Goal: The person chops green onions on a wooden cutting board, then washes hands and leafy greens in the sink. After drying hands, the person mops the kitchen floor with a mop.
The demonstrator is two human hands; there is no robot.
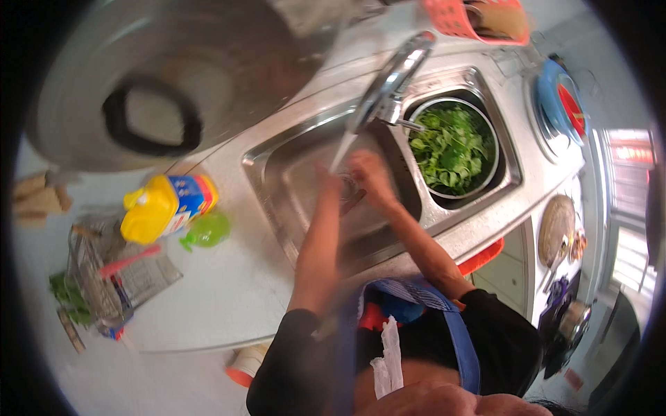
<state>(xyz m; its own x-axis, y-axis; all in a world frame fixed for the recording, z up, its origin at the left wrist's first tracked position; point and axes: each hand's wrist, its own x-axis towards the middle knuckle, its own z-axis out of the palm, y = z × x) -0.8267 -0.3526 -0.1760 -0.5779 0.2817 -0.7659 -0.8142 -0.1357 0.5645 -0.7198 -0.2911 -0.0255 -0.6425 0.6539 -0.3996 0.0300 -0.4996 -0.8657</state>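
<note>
Both my hands are over the larger basin of the stainless steel sink [291, 208]. A stream of water from the chrome faucet [387, 78] falls at my left hand [330, 181]. My right hand [367, 169] is just to its right, with a narrow gap between them. Motion blur hides the fingers, and no held object can be made out in either hand. Beneath them the sink drain [347, 188] is partly visible. In the smaller basin to the right stands a round metal pot [497, 151] filled with green leafy vegetables [452, 151].
Left of the sink stand a yellow jug [151, 208] and a green bottle [209, 230]. A pink-handled utensil [130, 261] lies on plastic packaging [99, 286]. A large metal vessel [250, 78] is at upper left, a coral basket [452, 21] behind the faucet, and a blue basin [552, 99] at right.
</note>
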